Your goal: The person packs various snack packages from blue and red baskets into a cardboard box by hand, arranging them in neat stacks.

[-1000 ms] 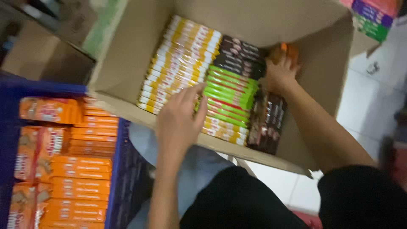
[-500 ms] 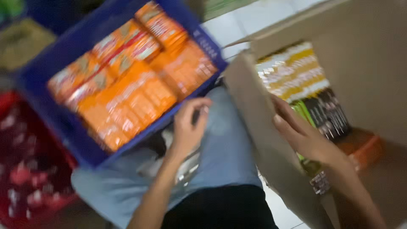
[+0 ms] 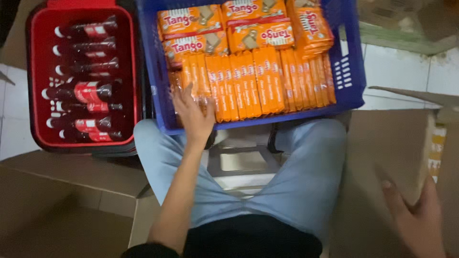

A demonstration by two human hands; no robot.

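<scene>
My left hand reaches forward into a blue plastic crate and lies with spread fingers on the orange wafer packs at the crate's near left corner. Whether it grips a pack is hard to tell. The crate holds several rows of these packs, some upright, some flat at the back. My right hand is low at the right, fingers apart, resting against the outer wall of a brown cardboard box. A strip of yellow packs shows inside that box.
A red crate with several dark bottles lying in it stands left of the blue crate. My legs in light blue trousers straddle a small stool. Flat cardboard covers the lower left of the white tiled floor.
The view swung from the cardboard box to the blue crate. My left hand left the box and reached onto the orange packs. My right hand came out of the box onto its wall.
</scene>
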